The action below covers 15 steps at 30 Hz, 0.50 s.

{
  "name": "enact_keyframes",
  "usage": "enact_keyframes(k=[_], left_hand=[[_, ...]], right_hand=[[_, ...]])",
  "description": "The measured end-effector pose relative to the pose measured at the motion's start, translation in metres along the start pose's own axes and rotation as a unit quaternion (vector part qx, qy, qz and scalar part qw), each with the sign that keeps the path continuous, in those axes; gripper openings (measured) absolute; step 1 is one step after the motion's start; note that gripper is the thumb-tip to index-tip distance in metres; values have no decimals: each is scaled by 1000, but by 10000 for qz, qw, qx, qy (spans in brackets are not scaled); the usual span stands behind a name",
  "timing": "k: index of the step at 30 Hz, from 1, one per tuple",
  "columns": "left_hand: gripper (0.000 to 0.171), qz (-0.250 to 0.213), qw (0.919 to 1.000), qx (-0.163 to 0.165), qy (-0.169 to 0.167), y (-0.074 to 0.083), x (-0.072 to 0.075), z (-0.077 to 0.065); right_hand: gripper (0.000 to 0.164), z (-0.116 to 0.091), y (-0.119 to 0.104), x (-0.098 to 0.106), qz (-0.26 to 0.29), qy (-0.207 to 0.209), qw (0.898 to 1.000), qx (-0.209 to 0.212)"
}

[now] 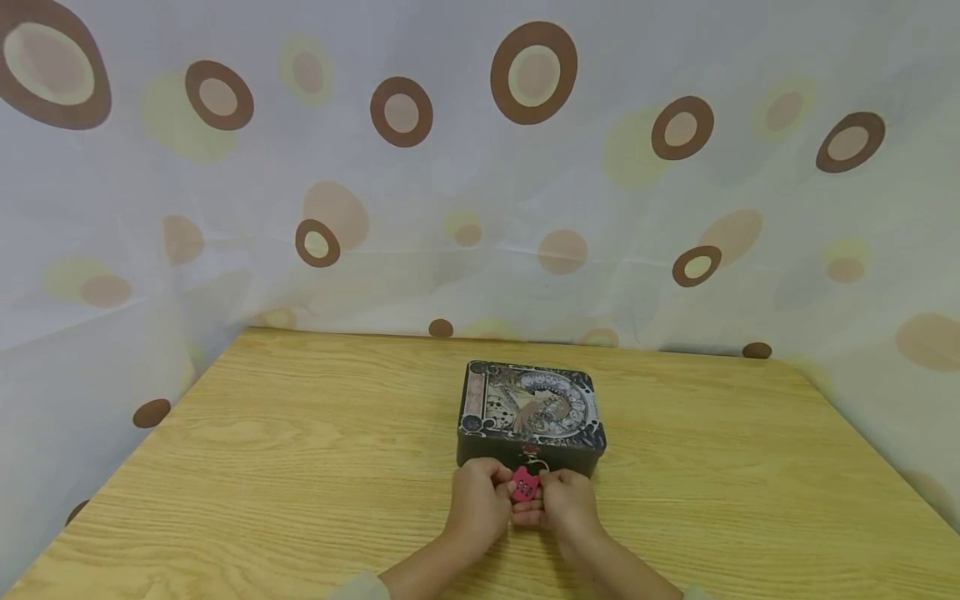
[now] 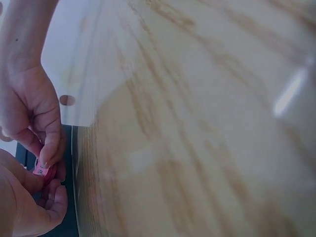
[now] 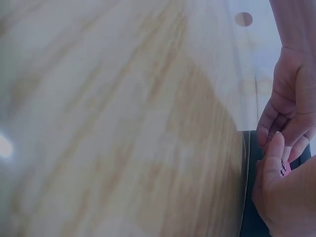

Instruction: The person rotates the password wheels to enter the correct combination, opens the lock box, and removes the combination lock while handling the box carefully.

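Note:
A dark tin box (image 1: 531, 408) with an ornate printed lid sits on the table, its lid down. At its front clasp (image 1: 531, 451) is a pink combination padlock (image 1: 525, 484), shaped like a small animal head, with number dials on its face. Its silver shackle (image 1: 540, 463) shows above the body, swung toward the right hand. My left hand (image 1: 480, 504) pinches the padlock from the left side. From the right, my right hand (image 1: 572, 504) grips it with thumb and fingers, some fingers lying under it. In both wrist views the fingers partly cover the pink padlock (image 2: 45, 170).
The wood-grain table (image 1: 300, 467) extends on both sides of the box and behind it. A pale curtain (image 1: 450, 183) with brown and yellow circles hangs around the table's back and sides.

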<state>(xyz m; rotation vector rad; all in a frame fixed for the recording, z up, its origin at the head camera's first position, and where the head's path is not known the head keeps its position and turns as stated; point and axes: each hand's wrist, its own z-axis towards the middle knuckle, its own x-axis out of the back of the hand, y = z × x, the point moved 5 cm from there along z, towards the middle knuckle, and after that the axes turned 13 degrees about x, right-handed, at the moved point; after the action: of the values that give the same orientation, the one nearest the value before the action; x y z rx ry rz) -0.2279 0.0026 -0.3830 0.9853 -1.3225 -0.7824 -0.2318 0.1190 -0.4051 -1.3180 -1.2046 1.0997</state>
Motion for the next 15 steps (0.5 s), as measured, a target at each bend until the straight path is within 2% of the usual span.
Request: enact_keyframes(k=[15], left_hand=[[11,84,9999,-122,-2,2,-1,3]], right_hand=[[34,-3,1,-1,54,84,9999,-16]])
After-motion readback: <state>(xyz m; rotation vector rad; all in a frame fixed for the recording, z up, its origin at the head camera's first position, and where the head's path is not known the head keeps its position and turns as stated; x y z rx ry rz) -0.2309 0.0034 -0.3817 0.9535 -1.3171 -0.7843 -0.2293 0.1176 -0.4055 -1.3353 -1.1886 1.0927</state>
